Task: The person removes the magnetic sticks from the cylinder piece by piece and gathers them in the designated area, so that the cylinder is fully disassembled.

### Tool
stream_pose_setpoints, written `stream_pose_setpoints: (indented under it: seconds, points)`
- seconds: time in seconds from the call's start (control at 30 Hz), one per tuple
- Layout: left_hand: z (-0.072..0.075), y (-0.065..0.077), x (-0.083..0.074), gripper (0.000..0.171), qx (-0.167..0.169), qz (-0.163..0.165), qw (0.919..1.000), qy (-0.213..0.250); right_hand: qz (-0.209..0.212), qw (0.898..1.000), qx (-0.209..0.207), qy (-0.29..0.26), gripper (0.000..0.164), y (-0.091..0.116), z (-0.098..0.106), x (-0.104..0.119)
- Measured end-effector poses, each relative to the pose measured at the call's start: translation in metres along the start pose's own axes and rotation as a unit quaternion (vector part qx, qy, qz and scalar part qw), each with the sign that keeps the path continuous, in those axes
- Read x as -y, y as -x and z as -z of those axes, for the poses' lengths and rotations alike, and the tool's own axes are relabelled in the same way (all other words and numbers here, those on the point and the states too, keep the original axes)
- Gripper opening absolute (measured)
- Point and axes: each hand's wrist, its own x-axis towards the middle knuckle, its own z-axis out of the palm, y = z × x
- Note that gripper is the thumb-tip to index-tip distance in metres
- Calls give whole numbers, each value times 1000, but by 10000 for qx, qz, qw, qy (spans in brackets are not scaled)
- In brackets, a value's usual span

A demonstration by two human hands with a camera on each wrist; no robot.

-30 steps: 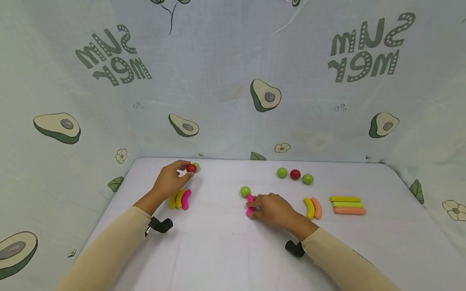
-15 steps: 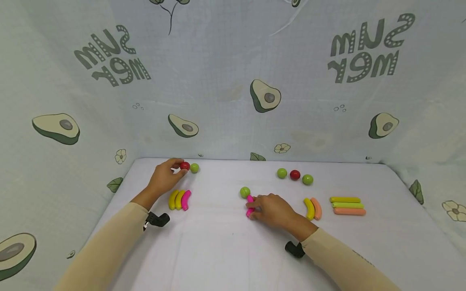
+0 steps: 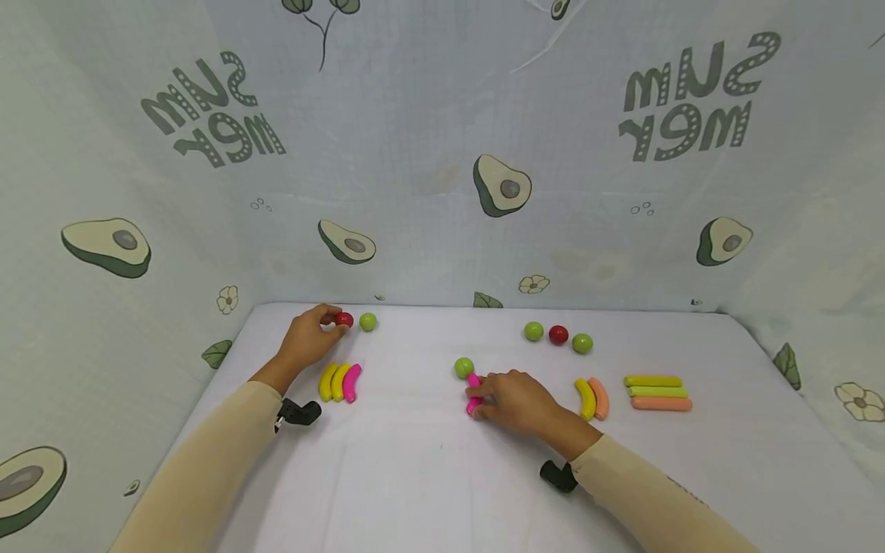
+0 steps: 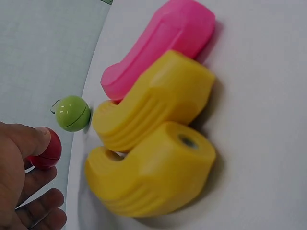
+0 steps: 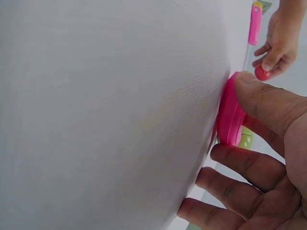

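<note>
My left hand (image 3: 307, 338) pinches a small red toy apple (image 3: 344, 319) between thumb and fingers at the back left of the table. Just right of it, apart, sits a green toy apple (image 3: 368, 322). Nearer me, two yellow toy bananas (image 4: 153, 170) and a pink toy banana (image 4: 158, 45) lie side by side. With thumb and fingers, my right hand (image 3: 515, 399) holds another pink toy banana (image 5: 231, 112) down at the table, its middle partly covered by fingers. A second green toy apple (image 3: 464, 368) sits right behind that banana's far end.
Two green toy apples and a red one (image 3: 558, 335) form a row at the back right. A yellow banana (image 3: 585, 399) touches an orange one (image 3: 599, 399). Several coloured sticks (image 3: 659, 392) lie stacked farther right. A printed cloth (image 3: 415, 153) hangs behind the white table (image 3: 387, 476).
My left hand has moved left with the red apple, opening a gap from the green apple. My right hand stays on the pink banana. The head view has shifted slightly.
</note>
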Motion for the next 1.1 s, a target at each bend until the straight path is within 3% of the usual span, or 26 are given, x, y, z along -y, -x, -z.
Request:
stream_pose_setpoints:
  seconds: [0.67,1.1]
  points:
    - [-6,-7,5,43,225,163,9995,-152,-70,9999,79,-44,35,2,1,1]
    - [-5,-9,0,55,214,6,9995,-234,-53,9999,67,-56,35,2,1,1]
